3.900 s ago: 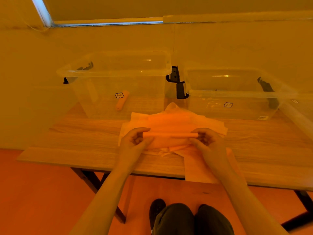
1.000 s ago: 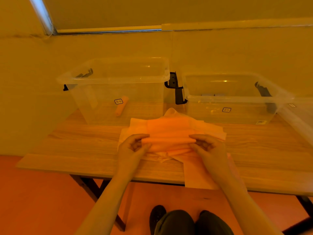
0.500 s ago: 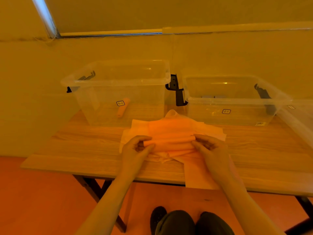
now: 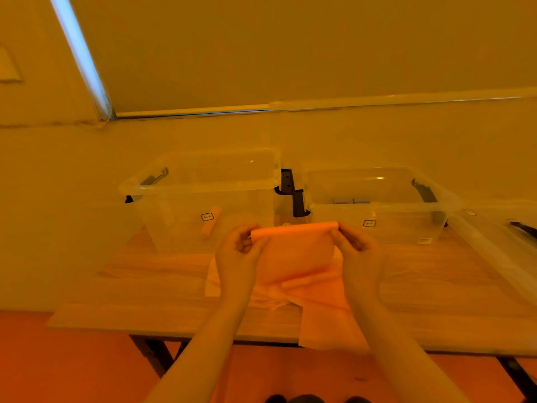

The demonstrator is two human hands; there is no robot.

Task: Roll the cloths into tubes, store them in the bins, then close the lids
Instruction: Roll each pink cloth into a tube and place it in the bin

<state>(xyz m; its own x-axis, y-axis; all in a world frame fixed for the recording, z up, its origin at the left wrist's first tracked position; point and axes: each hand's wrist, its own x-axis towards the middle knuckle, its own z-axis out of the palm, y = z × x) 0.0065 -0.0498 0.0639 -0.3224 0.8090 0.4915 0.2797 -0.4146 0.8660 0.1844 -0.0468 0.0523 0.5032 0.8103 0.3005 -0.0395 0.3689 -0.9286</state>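
Observation:
An orange cloth (image 4: 296,251) hangs in the air above the table, its top edge rolled into a tube. My left hand (image 4: 238,251) pinches the tube's left end and my right hand (image 4: 359,251) pinches its right end. The loose part drapes down onto a pile of pale cloths (image 4: 290,295) on the wooden table (image 4: 145,280). Behind stand two clear bins without lids: the left bin (image 4: 200,181) holds one rolled orange cloth (image 4: 211,221), and the right bin (image 4: 377,205) holds small grey items at its back.
One cloth (image 4: 328,330) hangs over the table's front edge. A clear lid (image 4: 499,242) leans at the far right. Black latches (image 4: 293,196) sit between the bins. A wall runs close behind the bins.
The partly rolled cloth lay on the pile under both hands; now both hands have lifted it off the table, and its unrolled part hangs down. The camera has tilted upward.

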